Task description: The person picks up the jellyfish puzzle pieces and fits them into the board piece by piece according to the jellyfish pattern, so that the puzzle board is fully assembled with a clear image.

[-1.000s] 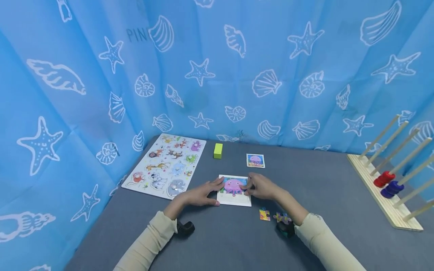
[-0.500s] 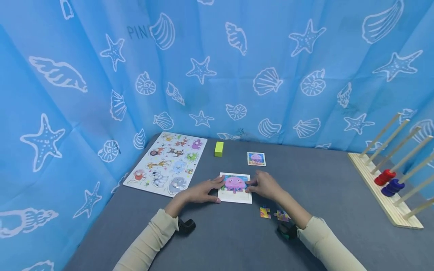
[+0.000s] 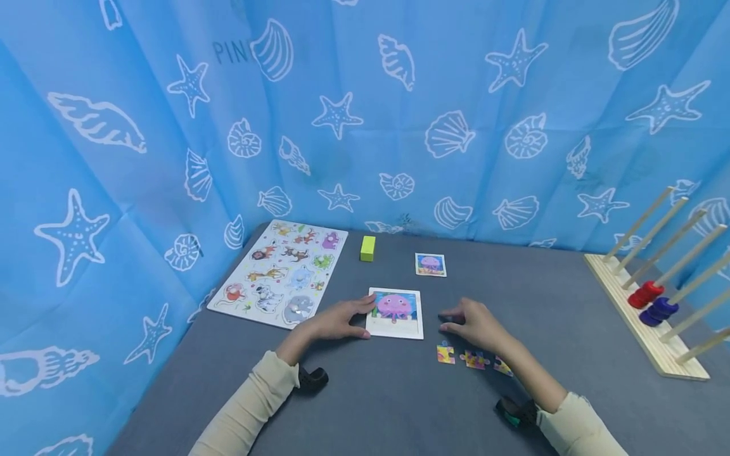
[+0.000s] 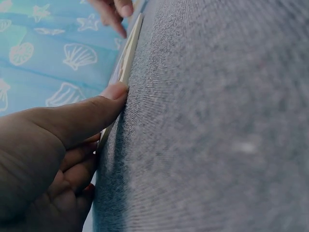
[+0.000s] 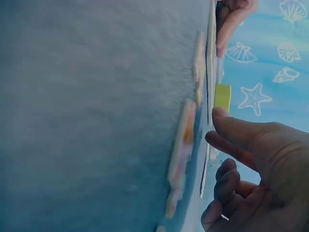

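Lying flat on the bench [image 3: 376, 405], between both hands: a white-framed picture tray [image 3: 407, 329], nearly square, with a pink jellyfish [image 3: 395, 305] filling the far part and a bare pale strip [image 3: 383, 327] along the near side. Touching its left side with the left hand [image 3: 338, 320], with thumb and forefinger spread toward the near and far left corners. Set off to the tray's right, clear of the rim, with the right hand [image 3: 478, 324], with thumb and forefinger extended, tips apart and seemingly pinching nothing.

Judged most telling in space: the lie of three loose jigsaw pieces. Strung in a row just to the near side of the right hand, well apart from the left, with the long axis running left to right and slanting slightly toward the person at its right end. Closest to the tray, the left piece [image 3: 446, 353]; next, the middle piece [image 3: 475, 360]; last, the end piece [image 3: 502, 366], partly covered by the right forearm [image 3: 533, 370]. Appearing only as blurred edges in the right wrist view, so hard to tell whether quite flat.
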A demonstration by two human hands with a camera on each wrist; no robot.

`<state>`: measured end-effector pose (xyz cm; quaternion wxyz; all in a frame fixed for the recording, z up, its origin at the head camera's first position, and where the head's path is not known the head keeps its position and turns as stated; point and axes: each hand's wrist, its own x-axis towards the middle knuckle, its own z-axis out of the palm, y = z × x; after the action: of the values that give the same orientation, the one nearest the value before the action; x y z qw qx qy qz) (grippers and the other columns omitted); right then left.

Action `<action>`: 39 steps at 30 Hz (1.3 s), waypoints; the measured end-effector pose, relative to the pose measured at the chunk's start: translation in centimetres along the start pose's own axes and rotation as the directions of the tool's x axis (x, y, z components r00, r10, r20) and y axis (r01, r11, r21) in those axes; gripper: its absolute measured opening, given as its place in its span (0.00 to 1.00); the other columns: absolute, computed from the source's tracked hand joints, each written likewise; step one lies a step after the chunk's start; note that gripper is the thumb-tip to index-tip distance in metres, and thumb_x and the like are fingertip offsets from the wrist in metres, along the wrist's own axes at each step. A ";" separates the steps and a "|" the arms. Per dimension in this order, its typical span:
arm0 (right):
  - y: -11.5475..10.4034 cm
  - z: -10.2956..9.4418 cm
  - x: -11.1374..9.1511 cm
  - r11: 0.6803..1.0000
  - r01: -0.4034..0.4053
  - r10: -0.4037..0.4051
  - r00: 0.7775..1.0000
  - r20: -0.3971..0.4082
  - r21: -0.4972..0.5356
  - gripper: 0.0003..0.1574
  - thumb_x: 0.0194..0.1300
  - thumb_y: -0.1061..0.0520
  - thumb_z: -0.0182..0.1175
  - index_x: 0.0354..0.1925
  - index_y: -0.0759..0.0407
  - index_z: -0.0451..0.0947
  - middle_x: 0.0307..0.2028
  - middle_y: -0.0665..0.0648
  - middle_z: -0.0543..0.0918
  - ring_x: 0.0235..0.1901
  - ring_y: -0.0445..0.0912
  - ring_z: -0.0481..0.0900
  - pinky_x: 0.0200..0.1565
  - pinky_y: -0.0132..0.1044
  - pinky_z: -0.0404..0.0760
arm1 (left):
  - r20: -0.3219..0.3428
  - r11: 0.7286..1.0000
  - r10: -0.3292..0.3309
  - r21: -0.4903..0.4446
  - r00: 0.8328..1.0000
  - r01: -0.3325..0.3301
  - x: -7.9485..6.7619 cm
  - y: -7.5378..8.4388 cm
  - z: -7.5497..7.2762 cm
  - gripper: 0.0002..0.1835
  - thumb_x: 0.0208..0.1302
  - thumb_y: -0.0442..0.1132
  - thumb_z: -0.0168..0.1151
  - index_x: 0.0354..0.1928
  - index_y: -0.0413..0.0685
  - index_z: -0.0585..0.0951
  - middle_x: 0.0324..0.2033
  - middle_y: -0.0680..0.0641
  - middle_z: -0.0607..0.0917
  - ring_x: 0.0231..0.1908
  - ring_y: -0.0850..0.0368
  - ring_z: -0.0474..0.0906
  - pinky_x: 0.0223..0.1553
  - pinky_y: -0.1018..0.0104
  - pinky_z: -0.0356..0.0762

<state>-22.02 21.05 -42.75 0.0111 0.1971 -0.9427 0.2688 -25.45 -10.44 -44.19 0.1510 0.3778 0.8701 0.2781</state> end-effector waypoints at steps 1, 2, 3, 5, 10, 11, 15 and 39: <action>0.0 -0.1 -0.3 1.000 -0.006 0.006 1.000 0.014 0.001 0.20 0.54 0.53 0.66 0.44 0.62 0.83 0.21 0.51 0.65 0.22 0.41 0.56 0.24 0.30 0.56 | -0.004 1.000 -0.002 0.002 1.000 0.002 0.0 0.0 -0.1 0.38 0.60 0.46 0.61 0.68 0.43 0.58 0.71 0.46 0.53 0.70 0.49 0.49 0.68 0.52 0.53; -0.1 -0.2 -0.6 1.000 -0.007 0.007 1.000 0.028 -0.005 0.21 0.54 0.52 0.66 0.45 0.62 0.82 0.22 0.51 0.65 0.22 0.41 0.56 0.24 0.30 0.56 | -0.008 1.000 -0.007 0.001 1.000 0.007 -0.1 0.0 -0.1 0.38 0.60 0.46 0.61 0.68 0.43 0.58 0.71 0.46 0.53 0.70 0.49 0.50 0.68 0.53 0.53; -0.2 -0.3 -0.9 1.000 -0.008 0.008 0.999 0.039 0.000 0.23 0.54 0.50 0.66 0.46 0.61 0.82 0.22 0.51 0.65 0.22 0.41 0.57 0.23 0.30 0.57 | -0.011 1.000 -0.008 0.002 1.000 0.008 -0.1 0.0 -0.2 0.38 0.60 0.46 0.61 0.68 0.43 0.58 0.70 0.46 0.53 0.70 0.49 0.50 0.68 0.52 0.53; -0.3 -0.5 -1.3 1.000 -0.027 0.027 0.997 0.070 -0.008 0.28 0.52 0.47 0.66 0.49 0.60 0.80 0.23 0.52 0.65 0.22 0.41 0.57 0.23 0.29 0.57 | -0.016 1.000 -0.004 0.012 1.000 0.004 -0.1 0.1 -0.3 0.37 0.60 0.46 0.61 0.68 0.43 0.59 0.70 0.45 0.54 0.69 0.48 0.51 0.67 0.52 0.54; -0.9 -0.8 -2.1 0.995 -0.057 0.068 0.986 0.151 -0.077 0.39 0.45 0.41 0.70 0.53 0.58 0.77 0.28 0.53 0.70 0.26 0.42 0.63 0.24 0.31 0.61 | -0.025 1.000 0.010 0.021 1.000 -0.010 -0.2 0.1 -0.5 0.37 0.60 0.45 0.61 0.67 0.41 0.59 0.70 0.45 0.56 0.69 0.48 0.52 0.67 0.52 0.54; -1.1 -0.8 -2.2 0.994 -0.054 0.068 0.984 0.162 -0.090 0.39 0.44 0.41 0.70 0.52 0.58 0.77 0.30 0.53 0.71 0.27 0.42 0.65 0.25 0.32 0.63 | -0.029 1.000 0.007 0.019 1.000 -0.007 -0.2 0.1 -0.5 0.37 0.59 0.45 0.62 0.67 0.42 0.60 0.70 0.45 0.56 0.69 0.48 0.52 0.67 0.52 0.54; -1.4 -0.6 -2.7 0.989 -0.022 0.046 0.985 0.164 -0.148 0.32 0.42 0.42 0.72 0.44 0.57 0.78 0.32 0.51 0.73 0.30 0.42 0.68 0.29 0.36 0.69 | -0.043 1.000 0.003 0.018 0.999 -0.002 -0.2 -0.1 -0.2 0.36 0.58 0.45 0.63 0.66 0.42 0.62 0.69 0.45 0.58 0.68 0.49 0.55 0.66 0.51 0.55; -2.5 -0.7 -3.9 0.950 0.142 -0.108 0.985 0.133 -0.280 0.12 0.46 0.50 0.69 0.29 0.51 0.77 0.27 0.44 0.72 0.21 0.35 0.61 0.24 0.30 0.60 | -0.063 0.998 0.002 0.061 0.998 0.002 -0.1 0.0 0.3 0.34 0.57 0.46 0.64 0.64 0.43 0.66 0.67 0.46 0.62 0.67 0.50 0.58 0.65 0.53 0.59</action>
<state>-17.52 20.91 -41.43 0.0019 0.2680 -0.9565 0.1155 -25.23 -10.37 -44.40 0.1120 0.3734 0.8824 0.2633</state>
